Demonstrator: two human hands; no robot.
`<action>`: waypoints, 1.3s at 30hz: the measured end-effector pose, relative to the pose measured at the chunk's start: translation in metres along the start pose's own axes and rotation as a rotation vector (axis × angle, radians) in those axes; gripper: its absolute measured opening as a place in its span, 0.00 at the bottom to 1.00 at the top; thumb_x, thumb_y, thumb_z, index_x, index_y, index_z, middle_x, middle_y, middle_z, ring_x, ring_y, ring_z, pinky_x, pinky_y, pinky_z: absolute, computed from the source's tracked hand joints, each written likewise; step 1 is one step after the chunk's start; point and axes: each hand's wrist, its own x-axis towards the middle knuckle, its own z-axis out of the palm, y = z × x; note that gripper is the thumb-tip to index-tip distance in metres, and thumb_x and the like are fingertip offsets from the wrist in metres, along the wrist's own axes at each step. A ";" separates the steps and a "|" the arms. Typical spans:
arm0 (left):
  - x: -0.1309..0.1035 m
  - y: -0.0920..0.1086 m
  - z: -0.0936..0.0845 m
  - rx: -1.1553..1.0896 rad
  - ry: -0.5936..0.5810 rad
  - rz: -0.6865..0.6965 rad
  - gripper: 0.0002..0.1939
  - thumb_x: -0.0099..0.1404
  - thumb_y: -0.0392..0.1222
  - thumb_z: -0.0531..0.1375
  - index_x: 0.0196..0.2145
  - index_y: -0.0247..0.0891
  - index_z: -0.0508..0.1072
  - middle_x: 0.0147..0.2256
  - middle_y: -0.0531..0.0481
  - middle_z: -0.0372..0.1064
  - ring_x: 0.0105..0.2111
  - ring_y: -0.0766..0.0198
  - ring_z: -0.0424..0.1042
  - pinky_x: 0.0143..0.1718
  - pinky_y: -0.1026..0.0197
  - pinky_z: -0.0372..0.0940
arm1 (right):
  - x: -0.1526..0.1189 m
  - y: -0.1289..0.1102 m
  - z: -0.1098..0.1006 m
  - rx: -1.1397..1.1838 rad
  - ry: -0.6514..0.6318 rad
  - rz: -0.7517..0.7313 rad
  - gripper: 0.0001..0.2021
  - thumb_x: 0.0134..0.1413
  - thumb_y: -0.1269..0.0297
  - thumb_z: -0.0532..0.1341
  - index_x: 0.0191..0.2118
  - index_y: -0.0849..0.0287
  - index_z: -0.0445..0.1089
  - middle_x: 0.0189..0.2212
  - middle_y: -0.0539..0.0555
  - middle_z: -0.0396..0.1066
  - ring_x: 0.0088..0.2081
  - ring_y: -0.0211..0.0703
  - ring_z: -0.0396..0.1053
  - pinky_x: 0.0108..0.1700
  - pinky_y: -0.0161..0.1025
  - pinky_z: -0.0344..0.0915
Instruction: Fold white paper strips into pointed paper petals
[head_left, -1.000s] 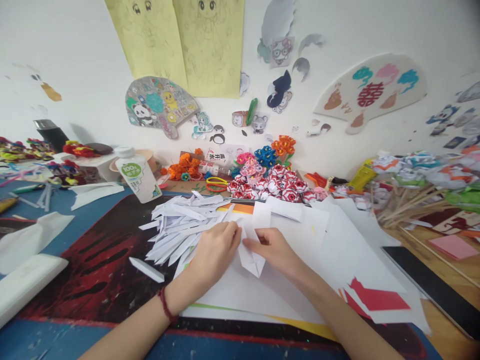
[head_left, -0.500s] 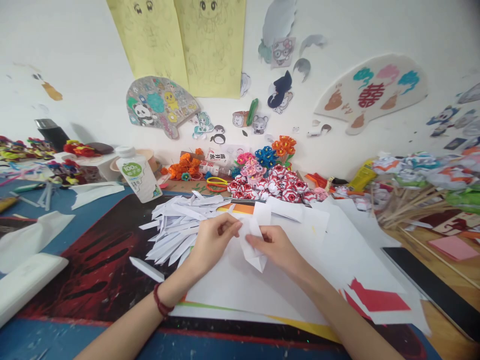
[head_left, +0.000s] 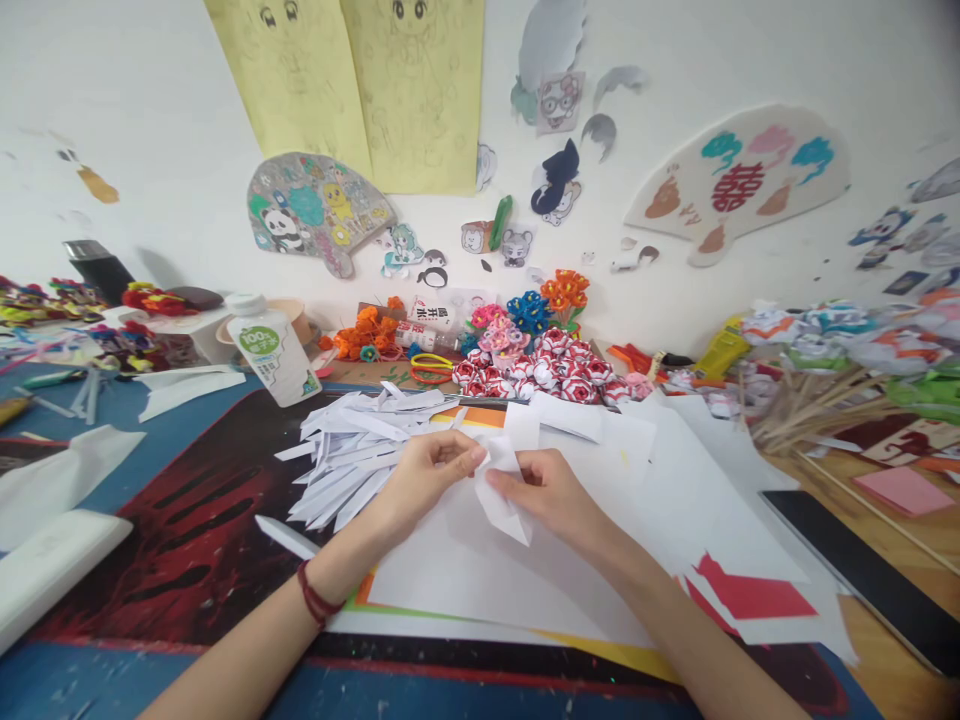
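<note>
A folded piece of white paper [head_left: 501, 500] is held between my two hands, above the middle of the desk. My left hand [head_left: 435, 470] pinches its upper left edge between thumb and fingers. On the other side, my right hand [head_left: 541, 490] grips the paper with the thumb in front and the fingers behind it. The paper's lower end comes to a point. Under my hands lie large white sheets [head_left: 450, 580]. A pile of folded white paper strips [head_left: 352, 450] lies beside my left hand, and a single strip [head_left: 285, 537] rests near my left wrist.
A white bottle [head_left: 271, 350] stands behind the pile. Red and white paper flowers [head_left: 555, 370] and other colourful flowers line the wall. At right lie red paper pieces [head_left: 754, 590], a black flat object [head_left: 862, 580] and pink paper [head_left: 902, 490]. A white case [head_left: 60, 570] sits at left.
The upper flap of the held paper has folded down, and my right thumb has shifted slightly left on it. Both hands stay in nearly the same place.
</note>
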 end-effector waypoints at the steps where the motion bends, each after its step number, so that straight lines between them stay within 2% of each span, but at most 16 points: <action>1: 0.000 0.000 0.000 0.054 0.009 0.017 0.16 0.61 0.52 0.60 0.29 0.34 0.73 0.26 0.51 0.68 0.26 0.68 0.63 0.28 0.66 0.57 | 0.000 0.000 0.000 -0.005 0.003 -0.002 0.19 0.49 0.49 0.63 0.28 0.64 0.74 0.21 0.51 0.66 0.23 0.38 0.61 0.24 0.33 0.53; 6: -0.001 0.002 0.000 0.291 0.074 0.100 0.15 0.63 0.49 0.58 0.29 0.34 0.75 0.26 0.50 0.70 0.28 0.65 0.65 0.29 0.65 0.58 | 0.000 -0.001 0.001 -0.017 0.007 -0.013 0.20 0.48 0.48 0.63 0.26 0.63 0.74 0.20 0.51 0.66 0.23 0.39 0.61 0.23 0.34 0.53; 13: -0.002 -0.003 0.002 0.353 0.106 0.127 0.14 0.64 0.47 0.57 0.28 0.34 0.74 0.25 0.51 0.69 0.27 0.66 0.63 0.28 0.65 0.57 | -0.001 -0.002 0.001 -0.035 -0.007 -0.018 0.19 0.49 0.49 0.62 0.25 0.63 0.72 0.20 0.50 0.64 0.22 0.37 0.59 0.23 0.34 0.51; 20: -0.004 -0.005 0.005 0.359 0.158 0.145 0.15 0.63 0.47 0.57 0.26 0.35 0.71 0.21 0.54 0.62 0.24 0.68 0.59 0.26 0.66 0.54 | -0.001 -0.001 0.002 -0.077 -0.012 -0.024 0.19 0.51 0.50 0.61 0.21 0.62 0.64 0.19 0.47 0.55 0.22 0.33 0.51 0.23 0.34 0.46; 25: -0.006 -0.003 0.006 0.361 0.152 0.151 0.14 0.64 0.47 0.56 0.26 0.35 0.72 0.22 0.54 0.62 0.24 0.68 0.59 0.26 0.66 0.54 | 0.001 0.002 0.002 -0.108 0.020 -0.059 0.21 0.52 0.49 0.60 0.19 0.60 0.58 0.18 0.45 0.49 0.22 0.32 0.47 0.22 0.34 0.42; 32: -0.007 -0.005 0.007 0.384 0.152 0.143 0.13 0.64 0.47 0.57 0.28 0.36 0.73 0.23 0.54 0.64 0.25 0.67 0.60 0.27 0.65 0.55 | 0.000 0.002 0.003 -0.071 0.029 -0.087 0.19 0.54 0.53 0.58 0.20 0.60 0.59 0.19 0.46 0.48 0.22 0.33 0.47 0.22 0.33 0.44; 36: -0.006 -0.005 0.008 0.290 0.128 0.133 0.11 0.63 0.47 0.58 0.31 0.36 0.73 0.26 0.52 0.67 0.27 0.67 0.63 0.29 0.65 0.57 | -0.001 0.000 0.002 -0.047 -0.004 -0.078 0.16 0.55 0.57 0.58 0.22 0.61 0.61 0.20 0.46 0.50 0.22 0.33 0.48 0.23 0.33 0.44; 39: -0.006 -0.001 0.009 0.188 0.097 0.124 0.11 0.63 0.46 0.58 0.30 0.35 0.72 0.26 0.52 0.65 0.27 0.67 0.62 0.30 0.65 0.57 | -0.002 -0.002 0.001 -0.018 -0.034 -0.069 0.15 0.55 0.58 0.58 0.22 0.62 0.63 0.20 0.46 0.50 0.22 0.32 0.48 0.23 0.34 0.44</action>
